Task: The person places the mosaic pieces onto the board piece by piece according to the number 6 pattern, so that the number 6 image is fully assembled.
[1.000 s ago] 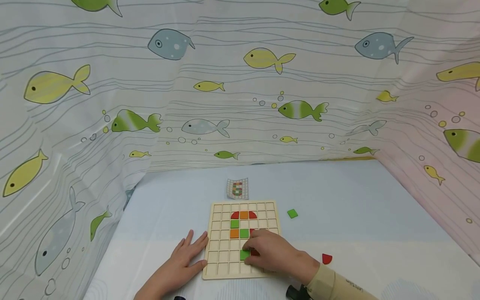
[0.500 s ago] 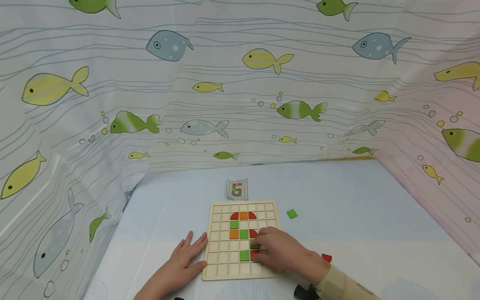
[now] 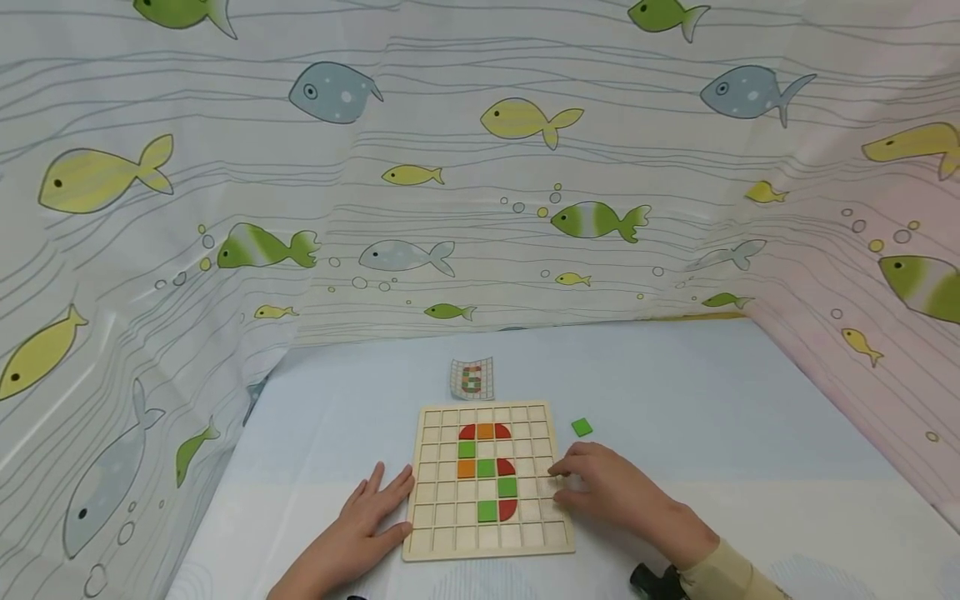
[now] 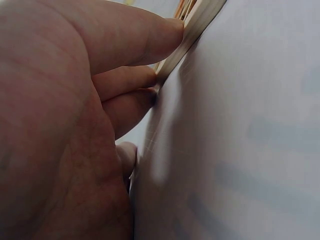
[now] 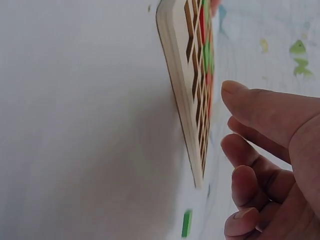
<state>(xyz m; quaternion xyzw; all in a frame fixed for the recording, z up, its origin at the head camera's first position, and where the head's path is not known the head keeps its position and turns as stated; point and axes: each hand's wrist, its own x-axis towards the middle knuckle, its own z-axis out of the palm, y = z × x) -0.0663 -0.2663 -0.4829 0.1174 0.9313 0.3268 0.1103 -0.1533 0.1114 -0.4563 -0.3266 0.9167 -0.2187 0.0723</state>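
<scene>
A wooden grid board (image 3: 442, 542) lies on the table with red, orange and green pieces set in its cells. In its lower right part sit a green square (image 3: 507, 487) and a red rounded piece (image 3: 507, 509). My left hand (image 3: 348, 529) rests at the board's left edge, fingers extended; its thumb (image 4: 165, 37) touches the rim in the left wrist view. Over the right edge hovers my right hand (image 3: 618, 500), fingers loosely bent and apart, holding nothing. The right wrist view shows a gap between thumb (image 5: 245, 100) and fingers, beside the board's side (image 5: 175, 85).
A loose green square tile (image 3: 582, 427) lies right of the board, near its upper corner. Behind the board is a small pattern card (image 3: 472, 379). A fish-printed sheet (image 3: 517, 250) encloses the back and sides of the table (image 3: 675, 400).
My right hand has lifted off the pieces and moved right to the board's edge, uncovering the green square and red piece. It now hides the loose red piece. The left hand stays put.
</scene>
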